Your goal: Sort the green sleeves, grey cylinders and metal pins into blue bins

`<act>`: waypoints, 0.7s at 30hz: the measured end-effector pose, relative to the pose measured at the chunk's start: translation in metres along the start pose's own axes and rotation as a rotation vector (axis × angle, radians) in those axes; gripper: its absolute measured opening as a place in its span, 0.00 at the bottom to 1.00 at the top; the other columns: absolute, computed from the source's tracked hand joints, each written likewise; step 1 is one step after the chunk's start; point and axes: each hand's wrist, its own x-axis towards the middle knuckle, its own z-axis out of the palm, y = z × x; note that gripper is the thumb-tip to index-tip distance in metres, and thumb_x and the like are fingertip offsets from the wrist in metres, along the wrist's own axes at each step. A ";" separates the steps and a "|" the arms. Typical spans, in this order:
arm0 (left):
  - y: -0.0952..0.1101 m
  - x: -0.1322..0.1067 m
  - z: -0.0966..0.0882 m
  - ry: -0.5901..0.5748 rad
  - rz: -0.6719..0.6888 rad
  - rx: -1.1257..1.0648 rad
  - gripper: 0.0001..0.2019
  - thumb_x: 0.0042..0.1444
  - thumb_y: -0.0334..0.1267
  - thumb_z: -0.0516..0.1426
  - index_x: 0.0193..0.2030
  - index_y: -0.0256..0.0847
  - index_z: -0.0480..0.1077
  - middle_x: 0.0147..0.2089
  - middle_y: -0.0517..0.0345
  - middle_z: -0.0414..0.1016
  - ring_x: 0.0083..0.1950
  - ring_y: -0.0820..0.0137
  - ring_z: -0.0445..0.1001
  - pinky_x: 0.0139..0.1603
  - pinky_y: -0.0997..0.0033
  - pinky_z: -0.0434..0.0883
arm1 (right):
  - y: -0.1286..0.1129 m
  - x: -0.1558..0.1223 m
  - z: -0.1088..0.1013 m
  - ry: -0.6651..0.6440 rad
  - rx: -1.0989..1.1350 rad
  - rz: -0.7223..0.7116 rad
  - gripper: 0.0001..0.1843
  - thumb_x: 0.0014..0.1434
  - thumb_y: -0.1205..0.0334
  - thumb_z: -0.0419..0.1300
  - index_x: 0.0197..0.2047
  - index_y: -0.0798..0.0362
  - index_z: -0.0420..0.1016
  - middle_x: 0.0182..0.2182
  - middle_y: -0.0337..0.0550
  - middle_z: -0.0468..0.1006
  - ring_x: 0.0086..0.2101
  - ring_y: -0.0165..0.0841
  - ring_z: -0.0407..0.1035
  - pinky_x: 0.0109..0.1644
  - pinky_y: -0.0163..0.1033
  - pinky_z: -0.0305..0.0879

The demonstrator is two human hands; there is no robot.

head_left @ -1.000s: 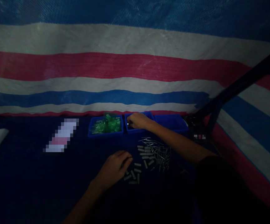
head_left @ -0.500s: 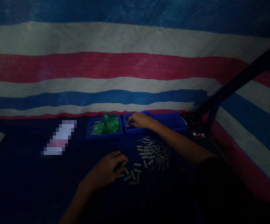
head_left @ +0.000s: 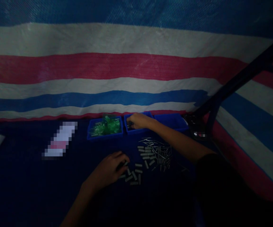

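My right hand (head_left: 138, 121) reaches into the middle blue bin (head_left: 129, 130) at the back of the dark table, fingers curled down among small pieces inside; what they grip is hidden. My left hand (head_left: 109, 170) rests on the table in front, fingers bent over a small grey tube at the edge of a loose cluster of short grey tubes (head_left: 133, 176). More grey tubes and thin metal pins (head_left: 157, 154) lie scattered between my two arms.
A blue bin (head_left: 91, 135) of green translucent parts stands left of the middle bin, and a third blue bin (head_left: 171, 122) sits to its right. A striped tarp (head_left: 117, 69) hangs behind. A dark slanted bar (head_left: 240, 78) and a small dark device (head_left: 197, 129) stand at the right.
My left hand slid slightly left and curled onto a grey tube. My right hand stayed in the middle bin, shifting a little.
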 end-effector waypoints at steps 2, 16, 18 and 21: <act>-0.001 0.000 0.000 0.003 0.004 0.004 0.07 0.56 0.34 0.51 0.41 0.44 0.67 0.41 0.58 0.69 0.42 0.68 0.68 0.40 0.71 0.65 | 0.000 0.000 -0.001 -0.002 0.013 -0.006 0.11 0.48 0.67 0.58 0.37 0.52 0.75 0.33 0.43 0.78 0.33 0.33 0.69 0.33 0.35 0.56; 0.001 -0.001 0.001 0.004 0.005 0.001 0.07 0.56 0.34 0.51 0.41 0.44 0.67 0.41 0.58 0.68 0.42 0.69 0.68 0.41 0.71 0.64 | -0.001 0.005 0.004 -0.014 -0.017 0.018 0.10 0.49 0.70 0.55 0.32 0.54 0.77 0.33 0.48 0.78 0.34 0.36 0.69 0.35 0.38 0.57; 0.001 -0.001 0.001 0.003 0.007 0.002 0.07 0.56 0.34 0.51 0.41 0.43 0.67 0.41 0.58 0.68 0.43 0.68 0.68 0.41 0.71 0.64 | -0.002 0.006 0.005 -0.002 -0.029 0.027 0.10 0.50 0.70 0.54 0.33 0.55 0.76 0.34 0.50 0.77 0.34 0.37 0.69 0.35 0.39 0.58; 0.002 -0.001 0.000 0.005 0.007 0.004 0.07 0.56 0.35 0.51 0.41 0.44 0.67 0.41 0.58 0.68 0.42 0.68 0.68 0.41 0.71 0.65 | -0.002 0.005 0.005 0.006 -0.031 0.030 0.10 0.50 0.70 0.54 0.33 0.55 0.76 0.33 0.50 0.77 0.34 0.37 0.69 0.35 0.39 0.58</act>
